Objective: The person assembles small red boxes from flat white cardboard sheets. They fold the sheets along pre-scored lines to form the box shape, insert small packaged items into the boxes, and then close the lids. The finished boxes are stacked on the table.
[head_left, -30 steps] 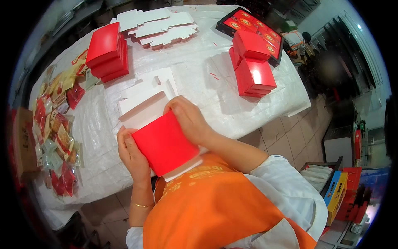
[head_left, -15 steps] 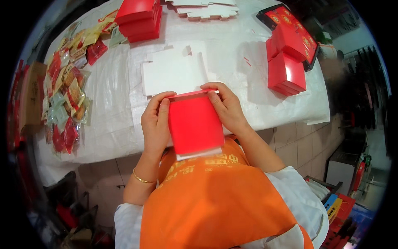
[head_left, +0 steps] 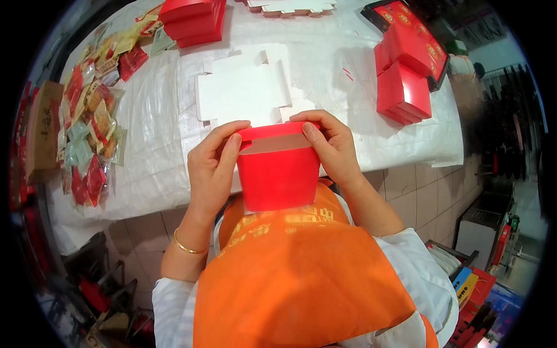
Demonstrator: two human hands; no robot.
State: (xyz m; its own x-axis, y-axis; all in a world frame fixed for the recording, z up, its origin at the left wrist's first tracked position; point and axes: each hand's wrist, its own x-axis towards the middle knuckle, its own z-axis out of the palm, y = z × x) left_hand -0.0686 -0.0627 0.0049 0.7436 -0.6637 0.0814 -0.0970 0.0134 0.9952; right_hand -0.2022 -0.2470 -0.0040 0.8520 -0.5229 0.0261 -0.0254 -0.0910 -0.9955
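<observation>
Bright, even overhead light fills the middle of the view — the white-covered surface (head_left: 156, 133) glares softly and the red box (head_left: 278, 177) looks saturated, with only faint shadows beneath the flat white cardboard (head_left: 243, 90). Toward the rim the fisheye bends straight edges, things darken and blur, and a black border closes the frame — the centre stays sharp.

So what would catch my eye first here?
Most likely the red box in the middle, gripped at its top edge by the left hand and right hand above an orange apron. Behind it, flat white cardboard blanks lie on the white table, with red box stacks at right.
</observation>
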